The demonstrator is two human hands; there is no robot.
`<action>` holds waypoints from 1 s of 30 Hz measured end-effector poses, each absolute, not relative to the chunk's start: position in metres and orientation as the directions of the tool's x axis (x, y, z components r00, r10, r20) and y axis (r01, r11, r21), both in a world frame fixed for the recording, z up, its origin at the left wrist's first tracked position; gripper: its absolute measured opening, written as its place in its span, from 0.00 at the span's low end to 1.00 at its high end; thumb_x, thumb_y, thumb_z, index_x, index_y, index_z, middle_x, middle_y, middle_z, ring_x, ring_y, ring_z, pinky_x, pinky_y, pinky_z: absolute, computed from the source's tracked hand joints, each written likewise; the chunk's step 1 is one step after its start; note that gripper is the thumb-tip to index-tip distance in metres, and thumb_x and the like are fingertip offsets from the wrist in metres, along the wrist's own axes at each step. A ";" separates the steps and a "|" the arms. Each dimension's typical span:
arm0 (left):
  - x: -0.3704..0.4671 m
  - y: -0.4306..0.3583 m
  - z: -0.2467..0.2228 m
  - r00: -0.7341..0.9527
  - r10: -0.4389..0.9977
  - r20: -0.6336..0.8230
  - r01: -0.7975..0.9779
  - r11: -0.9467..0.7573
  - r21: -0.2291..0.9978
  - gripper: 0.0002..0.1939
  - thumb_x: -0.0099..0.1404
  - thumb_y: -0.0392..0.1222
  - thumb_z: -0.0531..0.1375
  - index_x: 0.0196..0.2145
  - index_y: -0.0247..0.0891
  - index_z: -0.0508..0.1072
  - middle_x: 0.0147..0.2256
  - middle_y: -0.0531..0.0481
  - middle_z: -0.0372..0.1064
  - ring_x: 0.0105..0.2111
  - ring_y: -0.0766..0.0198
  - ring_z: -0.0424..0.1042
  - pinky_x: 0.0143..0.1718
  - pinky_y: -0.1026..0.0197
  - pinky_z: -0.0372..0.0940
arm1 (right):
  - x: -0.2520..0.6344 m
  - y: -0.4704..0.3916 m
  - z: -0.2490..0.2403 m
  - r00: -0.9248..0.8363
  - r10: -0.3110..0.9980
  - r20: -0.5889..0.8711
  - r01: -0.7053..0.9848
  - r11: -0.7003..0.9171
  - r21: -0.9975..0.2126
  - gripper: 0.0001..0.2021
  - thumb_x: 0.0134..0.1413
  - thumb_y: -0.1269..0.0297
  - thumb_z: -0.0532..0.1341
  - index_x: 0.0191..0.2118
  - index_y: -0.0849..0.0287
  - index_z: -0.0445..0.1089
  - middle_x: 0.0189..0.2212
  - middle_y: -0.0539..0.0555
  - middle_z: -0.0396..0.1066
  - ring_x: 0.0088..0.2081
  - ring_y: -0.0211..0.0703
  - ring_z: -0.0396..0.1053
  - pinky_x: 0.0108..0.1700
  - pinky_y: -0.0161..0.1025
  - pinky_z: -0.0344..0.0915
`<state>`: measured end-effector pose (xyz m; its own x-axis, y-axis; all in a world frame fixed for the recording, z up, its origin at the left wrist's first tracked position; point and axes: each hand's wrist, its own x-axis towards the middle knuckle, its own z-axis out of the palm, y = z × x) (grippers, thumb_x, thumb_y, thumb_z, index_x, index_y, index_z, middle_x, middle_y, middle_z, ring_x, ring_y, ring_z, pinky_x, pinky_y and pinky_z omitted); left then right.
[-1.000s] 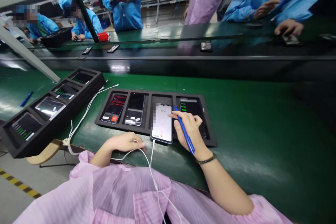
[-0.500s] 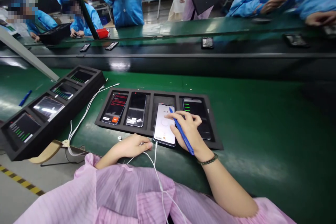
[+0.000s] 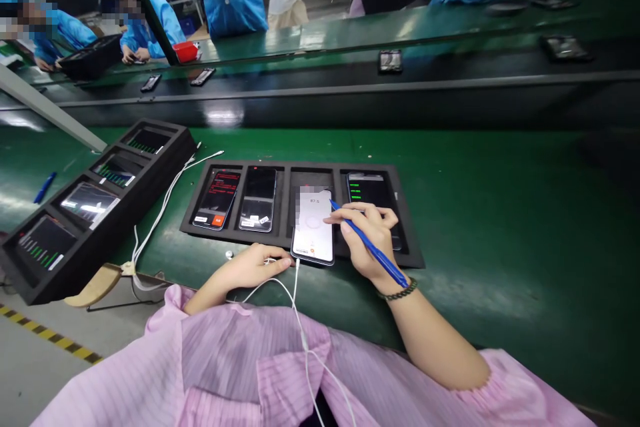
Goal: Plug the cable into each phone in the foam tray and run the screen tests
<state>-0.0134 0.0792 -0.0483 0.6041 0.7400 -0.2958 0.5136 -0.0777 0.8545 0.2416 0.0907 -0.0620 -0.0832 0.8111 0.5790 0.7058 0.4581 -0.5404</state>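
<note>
A smartphone point(image 3: 314, 230) with a lit white screen lies tilted over the third slot of a black foam tray point(image 3: 300, 169), its lower end over the front rim. A white earphone plug and cable point(image 3: 296, 280) come out of its bottom edge. My right hand point(image 3: 370, 233) holds a slim blue pen point(image 3: 373, 250) slanted between its fingers, a fingertip at the screen's right side. My left hand point(image 3: 257, 265) rests by the phone's lower left corner, fingers curled around part of the white earphones. One earbud point(image 3: 229, 255) lies beside that wrist.
Other phones point(image 3: 258, 197) fill the tray's remaining slots. A second foam tray point(image 3: 165, 160) of phones stands at left, beside white cables point(image 3: 167, 207) and another blue pen point(image 3: 45, 187). Behind runs a conveyor point(image 3: 300, 90) carrying devices; co-workers in blue point(image 3: 230, 0) are beyond it.
My right hand has drawn slightly right across the phone, and the pen's rear end has swung right, toward the wrist. My left hand stays by the phone. The whole view has shifted slightly.
</note>
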 end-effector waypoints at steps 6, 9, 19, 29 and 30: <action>-0.009 0.077 -0.046 0.581 0.756 -0.301 0.493 -0.033 0.870 0.22 0.70 0.54 0.55 0.42 0.34 0.81 0.40 0.48 0.80 0.42 0.57 0.75 0.45 0.63 0.65 | 0.240 0.080 -0.059 -0.182 0.762 0.622 0.606 0.585 -0.539 0.15 0.65 0.64 0.51 0.37 0.54 0.75 0.35 0.50 0.78 0.42 0.46 0.73 0.49 0.50 0.53; -0.004 0.072 -0.047 0.565 0.772 -0.290 0.468 -0.011 0.884 0.22 0.69 0.54 0.57 0.41 0.33 0.82 0.40 0.48 0.81 0.42 0.56 0.75 0.44 0.62 0.65 | 0.237 0.074 -0.059 -0.253 0.695 0.673 0.556 0.674 -0.487 0.17 0.66 0.63 0.50 0.33 0.53 0.76 0.33 0.51 0.77 0.39 0.45 0.73 0.49 0.51 0.54; 0.009 0.059 -0.049 0.404 0.883 -0.239 0.485 0.015 0.874 0.19 0.66 0.52 0.61 0.38 0.33 0.84 0.36 0.46 0.81 0.37 0.59 0.77 0.37 0.64 0.64 | 0.233 0.057 -0.058 0.087 0.886 0.455 0.273 0.418 -0.866 0.21 0.63 0.41 0.58 0.37 0.54 0.76 0.23 0.52 0.77 0.27 0.47 0.75 0.33 0.45 0.71; 0.009 0.059 -0.050 0.403 0.886 -0.227 0.509 -0.011 0.861 0.18 0.66 0.51 0.61 0.37 0.34 0.84 0.34 0.47 0.80 0.33 0.62 0.75 0.34 0.66 0.63 | 0.224 0.059 -0.056 0.080 0.923 0.375 0.374 0.321 -0.870 0.29 0.60 0.39 0.59 0.16 0.54 0.61 0.11 0.48 0.63 0.15 0.36 0.61 0.22 0.36 0.63; 0.010 0.059 -0.050 0.408 0.885 -0.225 0.509 -0.016 0.860 0.18 0.67 0.51 0.61 0.37 0.33 0.84 0.33 0.47 0.80 0.32 0.62 0.75 0.34 0.66 0.63 | 0.224 0.059 -0.056 0.065 0.924 0.376 0.377 0.327 -0.867 0.29 0.60 0.39 0.58 0.16 0.54 0.61 0.11 0.48 0.63 0.15 0.36 0.61 0.22 0.35 0.63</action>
